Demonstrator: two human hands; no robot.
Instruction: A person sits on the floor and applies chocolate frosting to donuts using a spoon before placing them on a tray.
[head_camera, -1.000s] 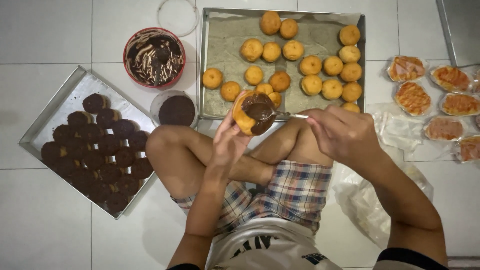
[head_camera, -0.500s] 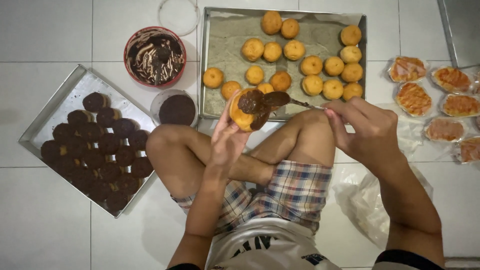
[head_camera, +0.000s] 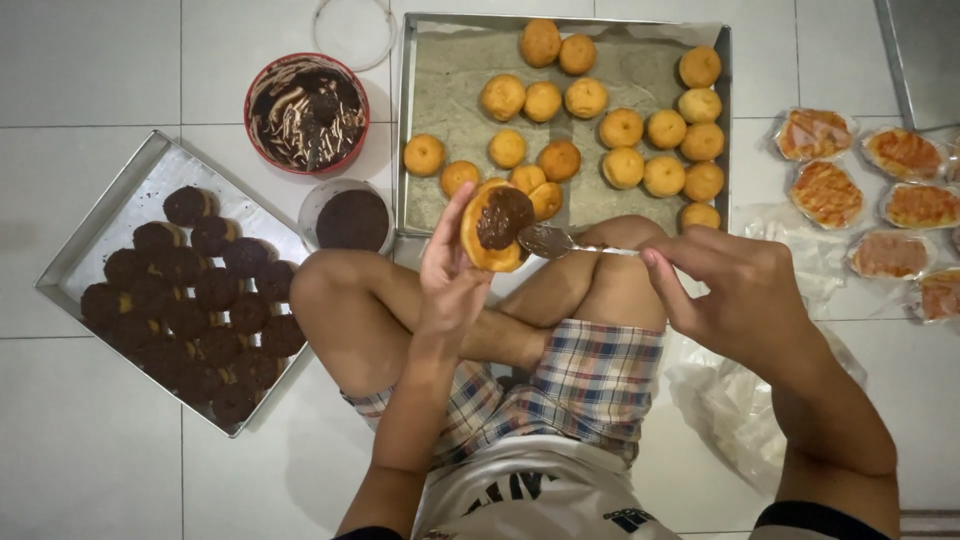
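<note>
My left hand (head_camera: 452, 272) holds a round golden bun (head_camera: 492, 226) upright above my crossed legs, its top partly smeared with dark chocolate. My right hand (head_camera: 740, 290) grips a metal spoon (head_camera: 560, 242) by the handle; the chocolate-coated bowl of the spoon touches the bun's right edge. A red bowl of chocolate spread (head_camera: 306, 112) stands at the upper left, and a small round tub of dark chocolate sprinkles (head_camera: 351, 218) sits just below it beside my left knee.
A metal tray (head_camera: 440, 90) ahead holds several plain buns. A second tray (head_camera: 100, 250) at the left holds several chocolate-coated buns. Wrapped pizza-style breads (head_camera: 880, 190) lie at the right, with a clear plastic bag (head_camera: 730, 400) beside my right leg. The floor is white tile.
The spoon has shifted along the bun's top, spreading chocolate. My right hand has moved a little to the right. The bun has tilted more upright in my left hand.
</note>
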